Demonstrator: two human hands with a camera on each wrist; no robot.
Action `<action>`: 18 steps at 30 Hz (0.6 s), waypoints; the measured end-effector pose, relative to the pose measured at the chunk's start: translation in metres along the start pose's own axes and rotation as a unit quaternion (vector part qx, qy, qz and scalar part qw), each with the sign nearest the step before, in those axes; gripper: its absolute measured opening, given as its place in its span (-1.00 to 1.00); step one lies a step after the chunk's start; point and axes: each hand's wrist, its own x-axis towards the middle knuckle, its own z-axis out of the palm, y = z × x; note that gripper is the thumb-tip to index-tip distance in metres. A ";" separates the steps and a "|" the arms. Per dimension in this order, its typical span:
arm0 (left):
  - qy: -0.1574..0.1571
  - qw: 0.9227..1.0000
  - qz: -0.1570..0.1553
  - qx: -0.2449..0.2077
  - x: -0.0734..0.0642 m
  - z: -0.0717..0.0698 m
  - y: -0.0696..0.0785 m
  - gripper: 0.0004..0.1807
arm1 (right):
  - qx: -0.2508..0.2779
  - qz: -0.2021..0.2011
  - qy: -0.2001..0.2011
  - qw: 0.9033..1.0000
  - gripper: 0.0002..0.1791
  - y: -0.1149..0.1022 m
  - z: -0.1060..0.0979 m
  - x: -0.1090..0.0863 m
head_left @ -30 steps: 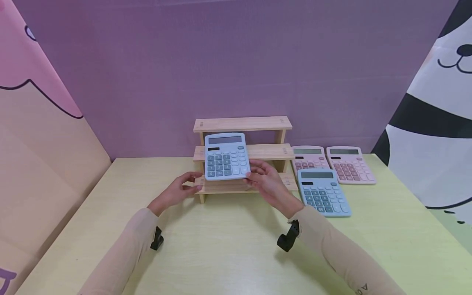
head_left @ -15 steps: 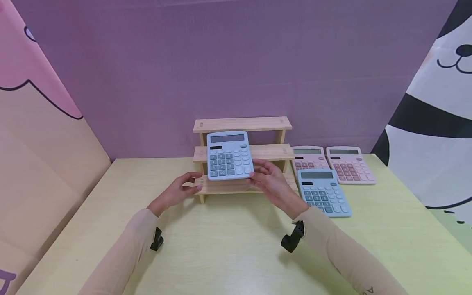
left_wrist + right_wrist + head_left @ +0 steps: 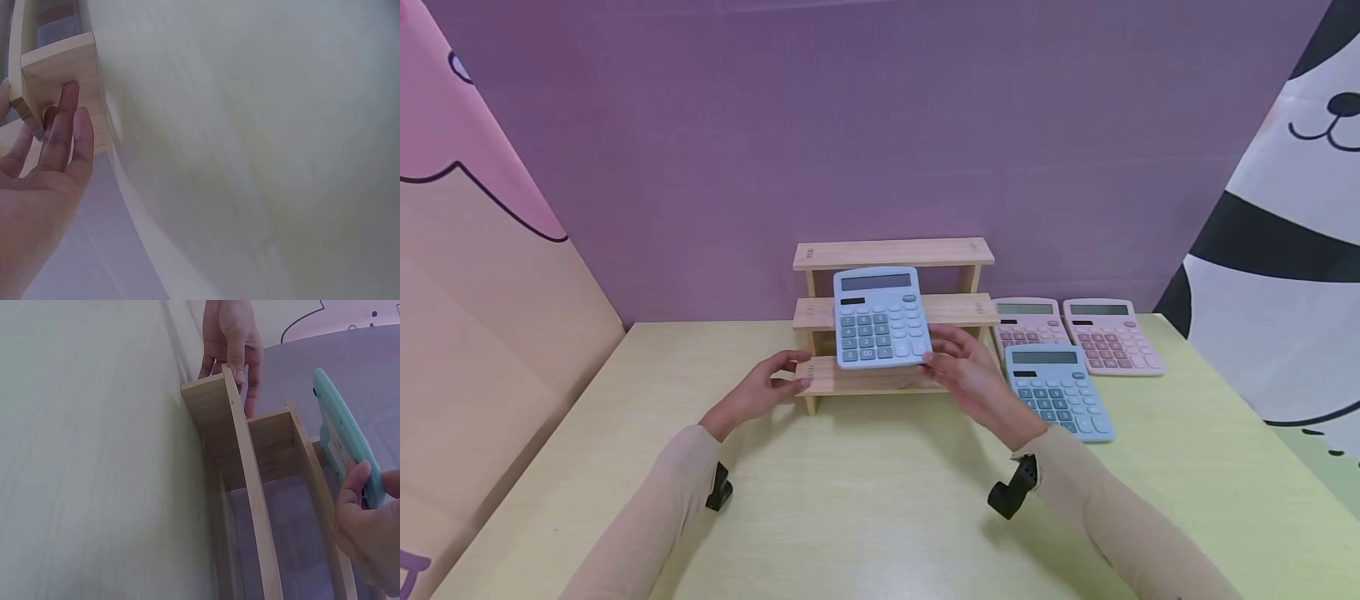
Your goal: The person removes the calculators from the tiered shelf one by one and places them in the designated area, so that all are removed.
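Observation:
A light blue calculator (image 3: 882, 304) is held by my right hand (image 3: 981, 387) at its lower right corner, tilted up with its keys facing me. The right wrist view shows the calculator (image 3: 342, 434) from its edge, raised off the steps, with the thumb (image 3: 354, 481) against its back. Behind it stands a three-step wooden shelf (image 3: 895, 252). My left hand (image 3: 752, 398) grips the left end of the shelf's lowest step. In the left wrist view that hand's fingers (image 3: 59, 134) bend around the step's end, against the side board.
Right of the shelf, two pink calculators (image 3: 1114, 337) lie side by side at the back of the table (image 3: 850, 500). Another blue calculator (image 3: 1060, 392) lies in front of them, close to my right forearm. A purple backdrop (image 3: 887, 125) rises behind the shelf.
My right hand has carried the blue calculator a short way to the right in front of the shelf. My left hand has stayed at the lowest step.

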 end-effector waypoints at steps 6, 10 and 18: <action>-0.002 1.000 0.003 -0.004 0.000 0.000 -0.001 -0.43 | -0.005 -0.006 -0.005 1.000 -0.41 -0.002 -0.010 -0.006; -0.005 1.000 0.018 -0.009 0.000 0.000 -0.002 -0.43 | -0.016 -0.012 -0.011 1.000 -0.39 -0.003 -0.018 -0.010; -0.012 0.999 0.024 -0.018 -0.001 -0.001 -0.004 -0.42 | -0.041 -0.014 -0.008 0.999 -0.38 -0.005 -0.034 -0.017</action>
